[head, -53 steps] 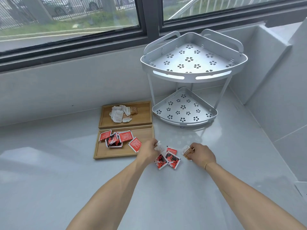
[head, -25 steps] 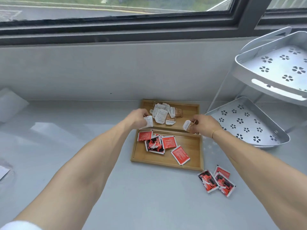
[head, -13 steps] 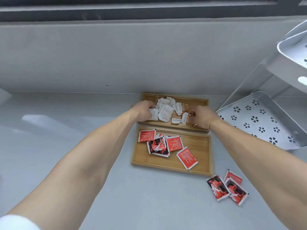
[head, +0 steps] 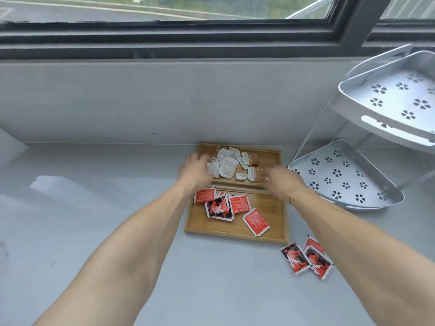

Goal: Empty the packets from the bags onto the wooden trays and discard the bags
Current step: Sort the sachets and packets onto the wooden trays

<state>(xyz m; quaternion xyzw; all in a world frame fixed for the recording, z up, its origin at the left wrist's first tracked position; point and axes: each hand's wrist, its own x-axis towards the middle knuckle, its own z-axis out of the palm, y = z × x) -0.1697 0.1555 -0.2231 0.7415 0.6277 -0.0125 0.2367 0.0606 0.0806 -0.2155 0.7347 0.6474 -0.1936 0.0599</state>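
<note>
Two wooden trays lie side by side against the back wall. The far tray holds several white and brown packets. The near tray holds several red packets. My left hand is over the far tray's left end, its fingers touching a white packet that lies in the pile. My right hand reaches over that tray's front right edge, fingers stretched out onto a brown packet. Three red packets lie loose on the counter right of the near tray.
A silver two-tier corner rack stands at the right, close to the trays. The grey wall and window frame rise right behind the far tray. The grey counter stretches to the left and towards me.
Both hands carried a small packet from the loose pile on the counter to the far tray and laid them among the white and brown packets. My view swung left and down.
</note>
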